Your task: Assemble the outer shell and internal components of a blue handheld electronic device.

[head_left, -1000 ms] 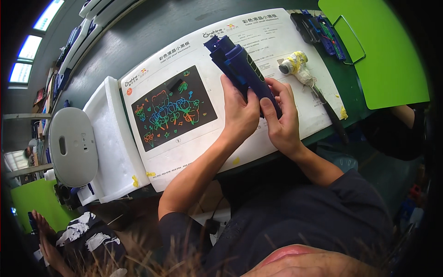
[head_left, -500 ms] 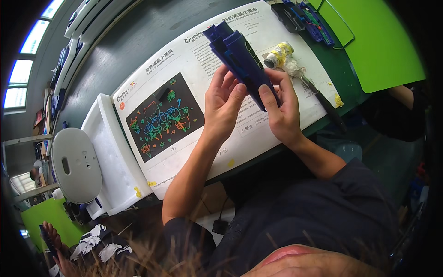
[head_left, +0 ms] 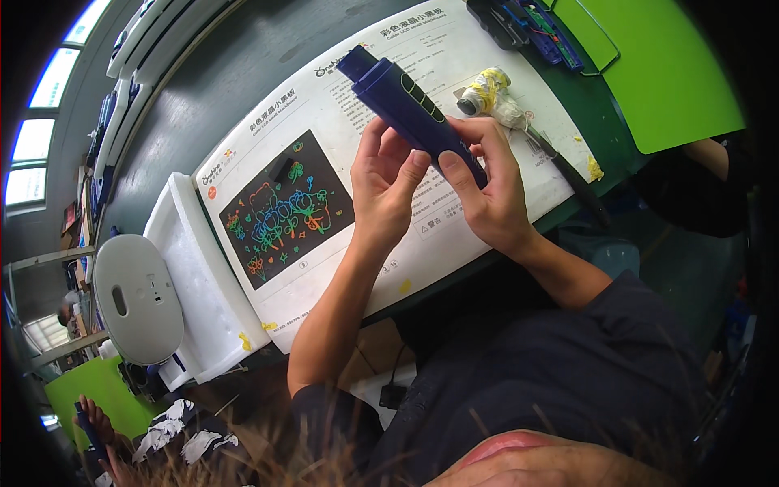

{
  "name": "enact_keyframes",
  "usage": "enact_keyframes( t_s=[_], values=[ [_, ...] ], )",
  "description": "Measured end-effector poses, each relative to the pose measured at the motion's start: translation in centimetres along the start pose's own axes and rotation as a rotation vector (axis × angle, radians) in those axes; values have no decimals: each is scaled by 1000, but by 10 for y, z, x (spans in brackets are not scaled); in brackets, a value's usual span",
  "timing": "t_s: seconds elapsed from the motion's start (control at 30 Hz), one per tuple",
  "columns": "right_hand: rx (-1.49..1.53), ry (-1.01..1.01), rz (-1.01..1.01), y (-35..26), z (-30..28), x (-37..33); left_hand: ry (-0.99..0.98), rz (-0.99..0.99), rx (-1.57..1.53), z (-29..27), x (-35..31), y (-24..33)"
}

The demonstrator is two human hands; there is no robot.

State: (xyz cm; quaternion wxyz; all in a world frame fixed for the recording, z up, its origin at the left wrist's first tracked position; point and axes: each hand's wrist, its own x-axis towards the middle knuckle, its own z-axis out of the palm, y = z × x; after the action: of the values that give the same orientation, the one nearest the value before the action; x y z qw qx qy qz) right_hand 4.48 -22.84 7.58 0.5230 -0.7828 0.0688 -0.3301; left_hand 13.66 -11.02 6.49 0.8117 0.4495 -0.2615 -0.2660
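A long dark-blue plastic housing [head_left: 403, 101] with a row of black-edged slots is held up at a slant over the printed sheet [head_left: 442, 235]. My left hand [head_left: 385, 188] closes around its left side, thumb up near the lower part. On the other side, my right hand [head_left: 492, 185] grips the lower end, with its thumb laid along the housing. The stepped upper end points away to the left. My fingers hide part of the underside.
Right of my hands lies a hammer [head_left: 497, 99], its head wrapped in white and yellow material. Blue housing parts [head_left: 548, 36] lie beyond it by a green board [head_left: 649, 73]. At left are a white foam tray [head_left: 207, 280] and a grey oval device [head_left: 139, 300]. Another person's hand [head_left: 99, 422] holds a blue piece.
The blue housing has turned in my hands and tipped a little to the left. Its smooth outer face and slots show more fully now. Both hands still hold it.
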Motion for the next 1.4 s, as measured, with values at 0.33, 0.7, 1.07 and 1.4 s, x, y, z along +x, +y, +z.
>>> enact_keyframes(
  t_s=[0.33, 0.7, 1.07, 1.4],
  values=[
    [-10, -205, -85, 9, -22, 20, 87, 50, 49, -16, 9, 21],
    [-294, 28, -311, 4, -18, 46, -58, 291, 253, 10, -3, 15],
    [-251, 168, -364, 13, -13, 46, -130, 342, 312, 18, -6, 16],
    [-183, 178, -354, 9, -15, 46, -168, 369, 362, 16, -6, 15]
  ],
)
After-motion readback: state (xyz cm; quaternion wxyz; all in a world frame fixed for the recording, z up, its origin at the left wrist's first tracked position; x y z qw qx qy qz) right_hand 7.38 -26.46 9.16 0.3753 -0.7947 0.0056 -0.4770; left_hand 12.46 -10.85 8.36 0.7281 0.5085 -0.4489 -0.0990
